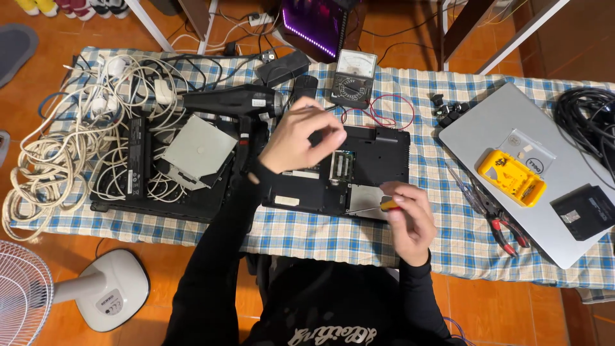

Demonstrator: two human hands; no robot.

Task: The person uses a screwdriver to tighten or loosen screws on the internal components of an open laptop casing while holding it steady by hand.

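A black laptop (378, 157) lies bottom-up on the checked cloth (320, 234), with a panel off and a memory slot (341, 166) exposed. My left hand (301, 134) hovers over its upper left part, fingertips pinched together; whether something small sits between them I cannot tell. My right hand (410, 218) grips a screwdriver with a yellow handle (388, 205), its shaft pointing left over a grey panel (368, 200) at the laptop's near edge.
A black hair dryer (234, 102) and a silver drive (198, 150) lie on another black laptop at left, beside tangled white cables (57, 160). A multimeter (352, 77) stands behind. At right: pliers (496, 218), a silver laptop (487, 128), a yellow case (511, 177).
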